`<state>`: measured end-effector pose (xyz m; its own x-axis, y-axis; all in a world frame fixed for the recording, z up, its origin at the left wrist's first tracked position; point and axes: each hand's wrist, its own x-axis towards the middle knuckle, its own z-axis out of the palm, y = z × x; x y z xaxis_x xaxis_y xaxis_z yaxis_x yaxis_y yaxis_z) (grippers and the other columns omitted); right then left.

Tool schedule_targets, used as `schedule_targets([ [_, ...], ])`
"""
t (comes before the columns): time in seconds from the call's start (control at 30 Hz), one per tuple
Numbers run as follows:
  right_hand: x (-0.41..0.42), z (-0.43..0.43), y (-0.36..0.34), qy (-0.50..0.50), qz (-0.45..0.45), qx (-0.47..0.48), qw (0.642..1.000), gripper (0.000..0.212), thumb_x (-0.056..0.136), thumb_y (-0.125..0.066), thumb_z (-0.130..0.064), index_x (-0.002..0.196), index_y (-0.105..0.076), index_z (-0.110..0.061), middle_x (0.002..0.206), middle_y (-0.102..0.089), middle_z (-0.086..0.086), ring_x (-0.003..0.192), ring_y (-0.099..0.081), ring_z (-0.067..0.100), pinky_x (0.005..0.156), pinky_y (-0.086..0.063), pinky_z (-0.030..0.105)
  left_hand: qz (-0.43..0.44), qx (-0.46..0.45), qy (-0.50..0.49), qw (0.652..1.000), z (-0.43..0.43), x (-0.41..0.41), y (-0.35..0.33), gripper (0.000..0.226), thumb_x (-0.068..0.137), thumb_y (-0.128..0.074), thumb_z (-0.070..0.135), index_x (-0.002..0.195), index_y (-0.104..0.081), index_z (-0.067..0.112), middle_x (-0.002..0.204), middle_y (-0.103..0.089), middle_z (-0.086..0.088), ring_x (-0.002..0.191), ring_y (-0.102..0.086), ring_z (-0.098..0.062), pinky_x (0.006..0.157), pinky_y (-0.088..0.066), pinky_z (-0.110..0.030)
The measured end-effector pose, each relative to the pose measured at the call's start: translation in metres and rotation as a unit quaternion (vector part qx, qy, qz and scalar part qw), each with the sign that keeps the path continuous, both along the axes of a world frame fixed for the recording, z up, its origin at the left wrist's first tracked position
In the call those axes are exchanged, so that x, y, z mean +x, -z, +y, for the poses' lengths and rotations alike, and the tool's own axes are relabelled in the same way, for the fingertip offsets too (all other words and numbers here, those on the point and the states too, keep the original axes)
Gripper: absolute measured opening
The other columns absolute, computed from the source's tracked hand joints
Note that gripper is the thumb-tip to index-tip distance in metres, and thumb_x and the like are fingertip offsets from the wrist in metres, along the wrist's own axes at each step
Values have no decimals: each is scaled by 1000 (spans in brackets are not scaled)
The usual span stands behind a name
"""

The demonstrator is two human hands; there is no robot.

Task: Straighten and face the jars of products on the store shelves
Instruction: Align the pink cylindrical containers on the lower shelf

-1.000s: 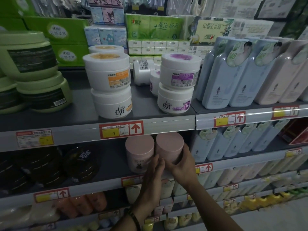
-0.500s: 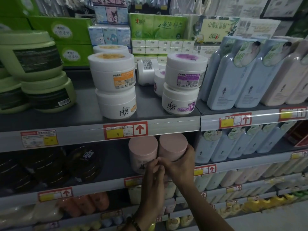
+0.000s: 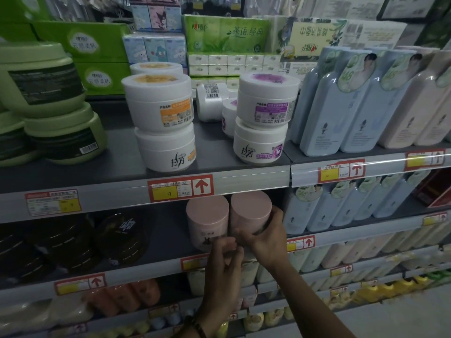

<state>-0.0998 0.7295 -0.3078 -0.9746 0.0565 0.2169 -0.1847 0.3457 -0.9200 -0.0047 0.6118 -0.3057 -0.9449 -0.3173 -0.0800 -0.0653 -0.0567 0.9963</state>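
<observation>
The right pink jar (image 3: 250,211) is gripped by the right hand (image 3: 267,240), the curled left hand's (image 3: 224,264) hold cannot be told, and the neighbouring left pink jar (image 3: 207,218) could be nudged askew by a twist.

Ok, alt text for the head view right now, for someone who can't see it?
The right hand grips the right pink jar, upright beside the left pink jar on a store shelf, while the left hand sits curled at their base. On the shelf above, white jars stand stacked in twos, with a tipped white jar behind them.
</observation>
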Motion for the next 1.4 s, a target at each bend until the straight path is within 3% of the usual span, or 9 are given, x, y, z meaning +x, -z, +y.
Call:
schedule_targets([
  [0.2,-9,12,-3,-57,-14,19,998,93,67,-100,-30,139,-41,-31,128,-60,-16,113,-58,-8,86,-48,7,-12,-11,-8,1000,-2,-1,4,26,98,-66,16,110,-62,39,113,-68,14,104,-67,-3,95,-60,-46],
  [0.3,-12,17,-2,-71,-7,23,997,90,70,-99,-27,140,-43,-34,132,-59,-20,120,-57,-7,91,-47,5,-14,-24,-5,1000,-2,0,6,30,97,-66,13,107,-63,42,112,-65,23,109,-65,-7,98,-58,-47],
  [0.47,-13,21,1,-83,10,29,996,95,74,-96,-32,154,-44,-29,145,-58,-14,131,-55,-2,108,-51,27,-22,-26,-11,999,-3,1,5,36,96,-68,12,102,-63,48,110,-65,25,109,-66,-11,98,-58,-48],
  [0.63,-3,17,0,-72,25,30,997,98,79,-92,-24,158,-35,-30,146,-53,-21,132,-51,-8,107,-46,11,-32,-27,-17,999,-5,3,4,33,96,-69,12,105,-63,44,111,-65,23,107,-67,-9,97,-59,-46],
  [0.8,8,-3,2,-15,48,-6,999,99,73,-91,-15,155,-37,-28,145,-52,-13,135,-49,-7,111,-49,22,-26,-33,-17,999,-10,2,3,29,97,-67,10,107,-64,38,105,-68,23,97,-67,-4,91,-61,-49],
  [1.03,9,-18,12,49,24,23,998,117,58,-100,-42,153,-33,-28,141,-42,-5,134,-48,18,110,-53,48,-20,-27,-33,999,-17,2,4,34,94,-69,9,100,-62,42,100,-69,15,99,-69,-18,88,-60,-55],
  [1.13,5,-22,10,62,17,30,997,120,55,-102,-46,151,-33,-26,139,-41,-3,131,-50,19,109,-54,47,-18,-21,-37,999,-19,2,4,25,83,-66,26,101,-60,44,97,-69,12,98,-71,-23,89,-60,-56],
  [1.23,3,-24,8,75,14,33,997,120,53,-102,-47,149,-34,-25,138,-42,0,129,-50,19,107,-55,46,-11,-27,-36,999,-22,1,4,23,83,-64,29,99,-61,45,96,-69,12,97,-71,-25,90,-60,-55],
  [1.4,5,-22,8,77,21,29,996,113,55,-101,-48,145,-37,-27,133,-47,-3,124,-53,18,101,-57,45,-19,-41,-37,998,-25,1,4,38,96,-65,9,97,-62,47,96,-70,14,98,-72,-23,91,-60,-52],
])
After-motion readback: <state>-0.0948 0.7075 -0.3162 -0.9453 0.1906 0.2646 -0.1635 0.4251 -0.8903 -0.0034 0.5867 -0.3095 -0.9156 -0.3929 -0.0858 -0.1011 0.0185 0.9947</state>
